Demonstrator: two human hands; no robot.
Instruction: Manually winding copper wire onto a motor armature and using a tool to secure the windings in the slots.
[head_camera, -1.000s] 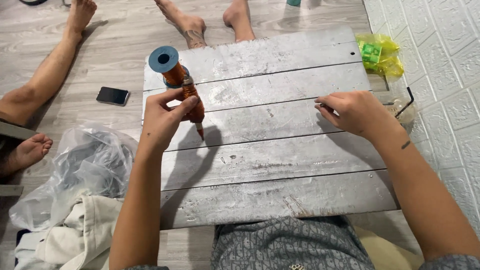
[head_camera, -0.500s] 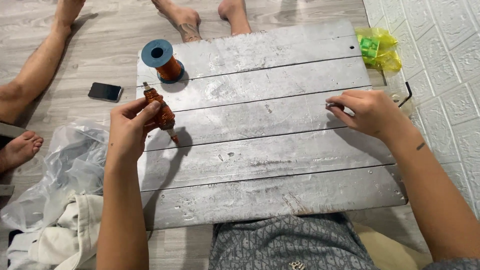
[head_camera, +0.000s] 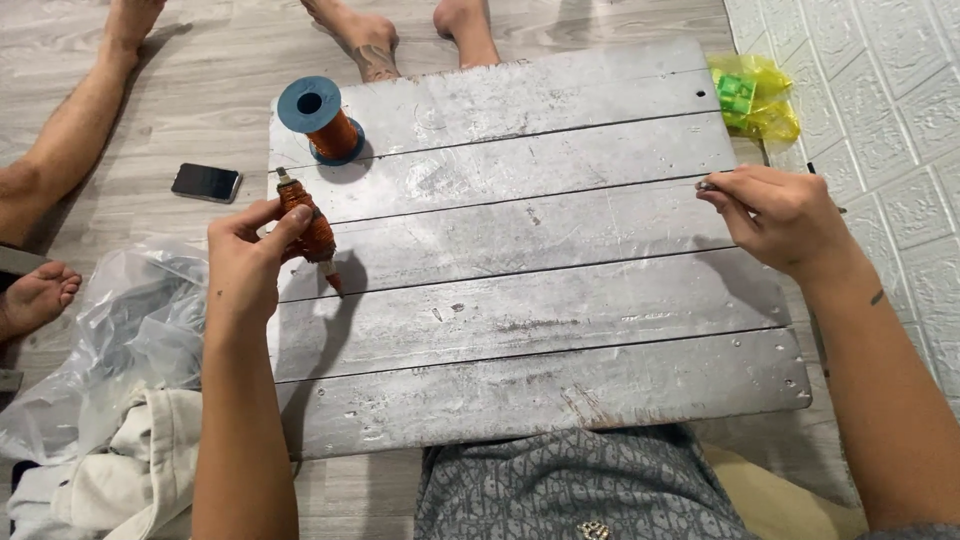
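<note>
Left hand: the left hand (head_camera: 245, 265) is up over the left edge of the grey plank board (head_camera: 520, 300), fingers closed around a copper-wound bobbin (head_camera: 308, 228), thumb pressing on its upper part.
Bobbin: tilted, lower tip pointing down at the board near a seam between planks, upper end toward the spool; it looks thickly wound already.
Right hand: the right hand (head_camera: 785, 220) sits at the board's right edge, fingertips pinched together on something thin and dark (too small to tell whether it is a wire end or a small tool).
Spool: the blue-flanged spool of copper wire (head_camera: 322, 120) stands upright on the far left corner of the board, just beyond the bobbin, not touched by either hand.
Progress: my read is that winding is well along, with plenty of wire left on the spool; no wire between the hands is visible.
Pose: both forearms reach forward, spread wide apart, wrists low.
Around: a phone (head_camera: 206, 182) lies on the floor at left, a clear plastic bag (head_camera: 110, 340) near the left elbow, a yellow-green packet (head_camera: 755, 98) by the wall, another person's bare feet (head_camera: 370, 40) beyond the board.
</note>
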